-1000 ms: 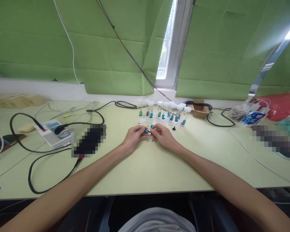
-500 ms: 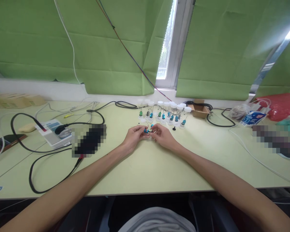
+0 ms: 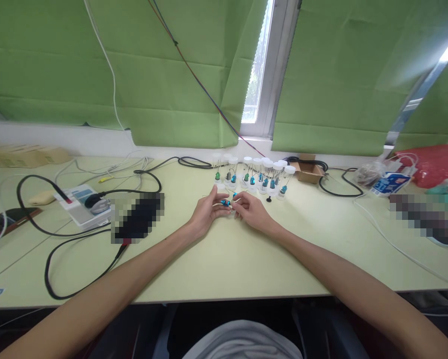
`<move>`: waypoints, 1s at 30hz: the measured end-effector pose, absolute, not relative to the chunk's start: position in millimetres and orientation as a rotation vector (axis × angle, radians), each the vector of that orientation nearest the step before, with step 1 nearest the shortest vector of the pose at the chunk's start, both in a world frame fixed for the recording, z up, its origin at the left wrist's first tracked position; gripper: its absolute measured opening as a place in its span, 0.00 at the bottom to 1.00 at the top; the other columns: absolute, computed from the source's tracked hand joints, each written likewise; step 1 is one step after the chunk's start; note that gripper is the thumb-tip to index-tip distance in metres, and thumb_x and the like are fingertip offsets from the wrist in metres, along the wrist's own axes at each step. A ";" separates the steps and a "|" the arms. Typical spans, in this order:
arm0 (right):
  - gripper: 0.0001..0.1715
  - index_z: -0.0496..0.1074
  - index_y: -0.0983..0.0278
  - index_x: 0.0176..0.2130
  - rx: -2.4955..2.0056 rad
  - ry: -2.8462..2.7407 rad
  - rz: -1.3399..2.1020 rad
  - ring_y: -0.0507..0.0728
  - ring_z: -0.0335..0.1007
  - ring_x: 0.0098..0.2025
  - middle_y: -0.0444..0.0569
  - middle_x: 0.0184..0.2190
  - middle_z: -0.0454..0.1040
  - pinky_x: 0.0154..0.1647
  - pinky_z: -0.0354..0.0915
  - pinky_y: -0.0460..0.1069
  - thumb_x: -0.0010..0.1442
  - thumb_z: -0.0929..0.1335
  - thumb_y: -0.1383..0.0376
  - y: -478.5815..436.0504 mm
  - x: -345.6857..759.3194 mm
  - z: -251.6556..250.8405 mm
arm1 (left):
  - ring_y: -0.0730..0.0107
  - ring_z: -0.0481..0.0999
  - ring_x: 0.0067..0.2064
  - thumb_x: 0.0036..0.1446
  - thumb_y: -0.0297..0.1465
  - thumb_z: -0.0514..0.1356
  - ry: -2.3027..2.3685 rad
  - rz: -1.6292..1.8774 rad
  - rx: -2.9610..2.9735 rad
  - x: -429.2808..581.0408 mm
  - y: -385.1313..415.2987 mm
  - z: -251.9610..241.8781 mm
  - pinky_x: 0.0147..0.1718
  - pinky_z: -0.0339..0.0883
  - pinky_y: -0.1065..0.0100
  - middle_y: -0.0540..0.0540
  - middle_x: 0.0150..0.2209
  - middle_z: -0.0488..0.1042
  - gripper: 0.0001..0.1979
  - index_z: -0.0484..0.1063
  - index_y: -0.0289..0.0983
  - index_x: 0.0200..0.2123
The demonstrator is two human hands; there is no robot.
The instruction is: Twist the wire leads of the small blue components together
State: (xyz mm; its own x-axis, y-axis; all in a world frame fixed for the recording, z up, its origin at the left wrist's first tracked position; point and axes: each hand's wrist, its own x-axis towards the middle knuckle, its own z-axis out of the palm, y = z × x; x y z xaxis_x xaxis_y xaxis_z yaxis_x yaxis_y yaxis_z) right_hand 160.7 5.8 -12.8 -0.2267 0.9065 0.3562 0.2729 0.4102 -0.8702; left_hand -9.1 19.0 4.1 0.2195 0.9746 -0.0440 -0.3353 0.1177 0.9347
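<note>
Above the middle of the table, my right hand (image 3: pixel 249 209) pinches a small shiny blue metal-looking part (image 3: pixel 225 203) with dark bands; its exact kind is too small to tell. My left hand (image 3: pixel 204 213) is around the part's other end, thumb lifted away and fingers stretched beside it. Just beyond my fingers is another small blue piece (image 3: pixel 234 195), with thin wire-like bits near it. A small black knob-like piece (image 3: pixel 269 199) stands to the right. Behind my hands are several clear vials (image 3: pixel 284 184) with white caps, holding blue, green or dark pieces on thin stems.
An open cardboard box (image 3: pixel 309 172) sits behind the vials with black cable on it. On the left lie a white power strip (image 3: pixel 79 207), black cables and a blurred dark object (image 3: pixel 139 217). A blue-and-white packet (image 3: pixel 391 183) and a red plastic bag (image 3: pixel 436 167) are at the right.
My left thumb has lifted off the blue part, and the left fingers have spread. My right hand keeps its place, still pinching the part.
</note>
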 end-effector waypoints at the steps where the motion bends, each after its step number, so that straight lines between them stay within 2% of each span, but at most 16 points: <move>1: 0.15 0.66 0.63 0.40 -1.031 -1.735 0.847 0.53 0.73 0.25 0.46 0.28 0.75 0.29 0.69 0.49 0.61 0.66 0.54 5.6 160.7 -12.7 | 0.67 0.77 0.29 0.57 0.48 0.58 0.840 1.142 0.966 -9.3 19.4 4.0 0.35 0.76 0.63 0.39 0.33 0.74 0.25 0.76 0.28 0.37; 5: 0.15 0.66 0.62 0.40 -1.026 -1.746 0.842 0.53 0.73 0.26 0.45 0.28 0.74 0.28 0.69 0.49 0.60 0.67 0.55 4.8 160.9 -11.8 | 0.67 0.77 0.30 0.59 0.46 0.56 0.824 1.129 0.935 -9.8 21.5 2.8 0.34 0.76 0.63 0.38 0.35 0.75 0.24 0.77 0.28 0.37; 15: 0.15 0.66 0.62 0.41 -1.027 -1.752 0.829 0.53 0.72 0.24 0.44 0.26 0.74 0.27 0.68 0.48 0.60 0.67 0.54 4.9 160.8 -11.8 | 0.64 0.77 0.31 0.57 0.35 0.56 0.798 1.154 0.905 -9.3 24.5 0.2 0.36 0.76 0.61 0.36 0.39 0.77 0.14 0.76 0.29 0.32; 25: 0.17 0.66 0.62 0.40 -1.018 -1.698 0.893 0.51 0.70 0.21 0.44 0.24 0.73 0.21 0.67 0.46 0.62 0.64 0.51 8.6 161.4 -14.3 | 0.63 0.79 0.33 0.58 0.35 0.56 0.827 1.137 0.951 -9.7 24.5 -0.4 0.39 0.75 0.63 0.34 0.39 0.78 0.16 0.76 0.27 0.35; 30: 0.17 0.66 0.62 0.40 -1.050 -1.678 0.905 0.51 0.69 0.20 0.44 0.24 0.74 0.20 0.66 0.45 0.62 0.64 0.51 10.3 161.8 -16.1 | 0.63 0.79 0.32 0.59 0.36 0.55 0.867 1.121 0.955 -9.3 23.6 0.0 0.37 0.76 0.63 0.33 0.42 0.77 0.17 0.76 0.26 0.36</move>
State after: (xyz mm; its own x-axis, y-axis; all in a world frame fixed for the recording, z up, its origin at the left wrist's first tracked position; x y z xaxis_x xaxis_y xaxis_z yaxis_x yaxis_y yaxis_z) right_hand 161.8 10.3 -16.1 -0.2037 0.9257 0.3188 0.2420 0.3631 -0.8997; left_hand -9.3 23.6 0.0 0.2175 0.9724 -0.0850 -0.3273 0.1547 0.9322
